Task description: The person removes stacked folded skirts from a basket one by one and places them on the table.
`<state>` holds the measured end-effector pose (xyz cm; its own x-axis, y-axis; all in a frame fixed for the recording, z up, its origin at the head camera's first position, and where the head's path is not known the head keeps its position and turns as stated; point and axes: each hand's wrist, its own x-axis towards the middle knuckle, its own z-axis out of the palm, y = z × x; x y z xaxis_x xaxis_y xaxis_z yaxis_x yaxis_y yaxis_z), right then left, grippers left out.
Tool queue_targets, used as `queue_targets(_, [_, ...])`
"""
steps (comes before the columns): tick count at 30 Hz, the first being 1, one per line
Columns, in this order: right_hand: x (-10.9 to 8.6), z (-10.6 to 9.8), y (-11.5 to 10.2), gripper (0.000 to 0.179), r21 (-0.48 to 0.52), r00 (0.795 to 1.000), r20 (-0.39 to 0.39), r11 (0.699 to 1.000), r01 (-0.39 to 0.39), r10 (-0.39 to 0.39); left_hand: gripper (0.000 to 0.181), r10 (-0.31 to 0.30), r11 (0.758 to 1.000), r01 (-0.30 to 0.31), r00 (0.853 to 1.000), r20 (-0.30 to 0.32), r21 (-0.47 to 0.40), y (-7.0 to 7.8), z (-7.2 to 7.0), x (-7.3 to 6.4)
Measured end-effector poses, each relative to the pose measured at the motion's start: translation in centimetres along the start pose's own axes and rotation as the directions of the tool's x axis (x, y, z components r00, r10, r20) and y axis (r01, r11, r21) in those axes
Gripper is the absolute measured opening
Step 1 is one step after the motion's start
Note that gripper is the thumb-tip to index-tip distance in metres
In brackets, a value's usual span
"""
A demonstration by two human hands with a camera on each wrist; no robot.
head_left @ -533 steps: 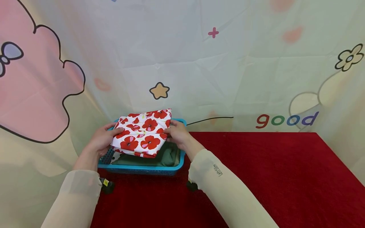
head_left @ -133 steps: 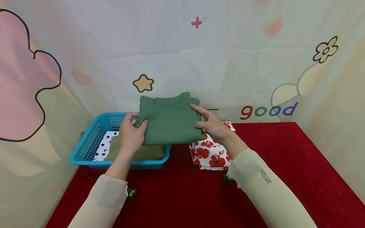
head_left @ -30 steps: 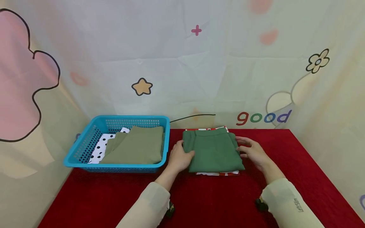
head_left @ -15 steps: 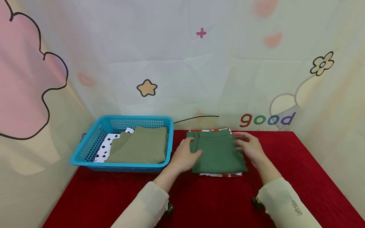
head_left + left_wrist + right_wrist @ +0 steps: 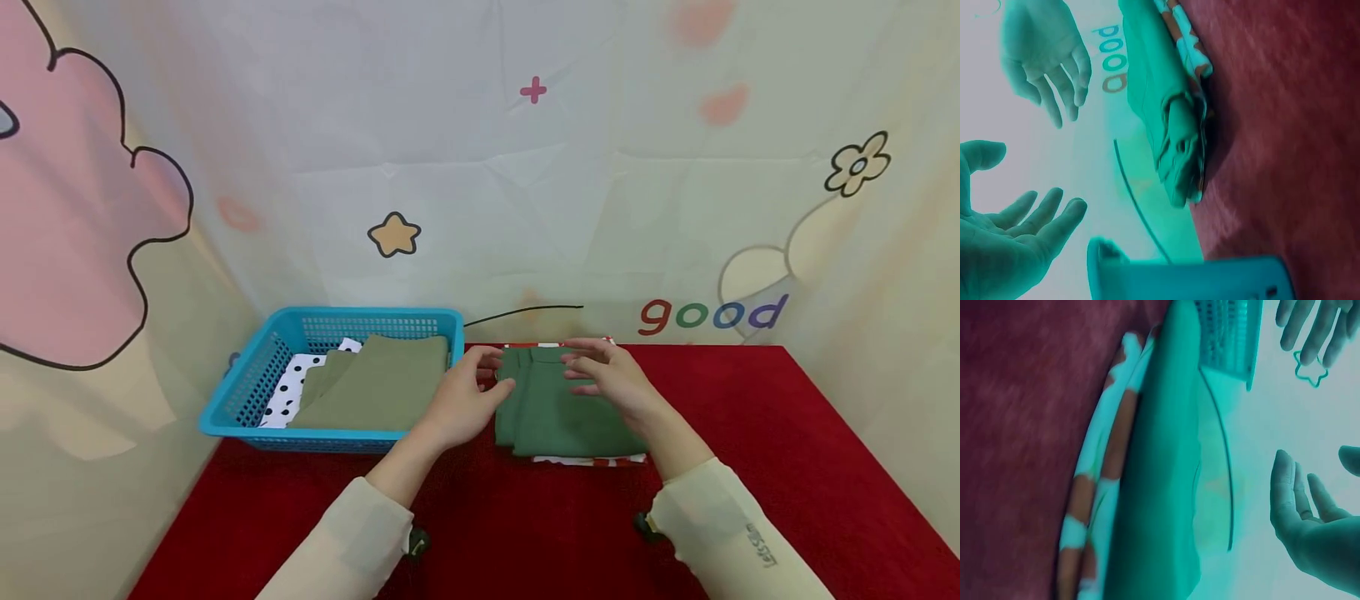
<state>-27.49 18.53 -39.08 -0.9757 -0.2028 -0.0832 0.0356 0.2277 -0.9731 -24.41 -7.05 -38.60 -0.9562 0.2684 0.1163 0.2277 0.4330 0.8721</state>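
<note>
A folded green garment (image 5: 570,421) lies flat on a folded white cloth with red flowers (image 5: 592,461). My left hand (image 5: 463,400) is raised between this stack and the basket, fingers loosely bent and nothing in its grasp. Over the green garment hovers my right hand (image 5: 613,379), its fingers spread and likewise holding nothing. Both wrist views show the hands apart from the stack. Inside the blue basket (image 5: 330,435) is a folded olive cloth (image 5: 382,383), partly covering a white cloth with black dots (image 5: 285,392).
The basket and the stack share a table with a red cover (image 5: 750,450). Behind them hangs a printed curtain (image 5: 480,208), close to the table's far edge.
The flowered cloth, then the green garment, went from the basket to the stack on the right. Lately both hands let go of the green garment, rose and shifted left toward the basket.
</note>
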Motion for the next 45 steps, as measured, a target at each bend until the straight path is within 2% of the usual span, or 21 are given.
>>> queue_targets(3, [0.1,0.9,-0.5,0.051,0.025,1.000,0.013,1.000,-0.010,0.010,0.048,0.003,1.000,-0.003,1.000,-0.024,-0.015,-0.3,-1.1,-0.1])
queue_targets(11, [0.1,3.2,-2.0,0.054,0.078,0.998,0.054,0.997,-0.025,0.021,0.050,-0.043,0.999,0.043,0.997,-0.064,0.008,-1.7,-4.4,-0.3])
queue_targets(20, [0.3,5.9,-3.4,0.050,0.132,0.993,0.117,0.991,-0.026,0.011,0.052,-0.070,0.995,0.076,0.993,-0.094,0.063,-3.3,-7.5,-1.2])
queue_targets(28, [0.5,8.3,-4.5,0.053,0.140,0.985,0.174,0.989,-0.037,0.012,0.053,-0.117,0.984,0.133,0.984,-0.132,0.119,-4.5,-10.1,-1.9])
queue_targets(35, [0.6,10.6,-5.5,0.058,0.117,0.977,0.211,0.992,-0.052,0.027,0.054,-0.152,0.963,0.182,0.976,-0.154,0.198,-5.4,-11.8,-2.5])
queue_targets(41, [0.8,12.3,-6.0,0.061,0.093,0.963,0.264,0.993,-0.075,0.048,0.058,-0.215,0.918,0.254,0.964,-0.157,0.303,-6.8,-13.5,-2.9])
queue_targets(45, [0.9,13.3,-6.4,0.061,0.071,0.958,0.279,0.993,-0.092,0.069,0.060,-0.249,0.895,0.285,0.957,-0.145,0.344,-7.6,-14.8,-3.2])
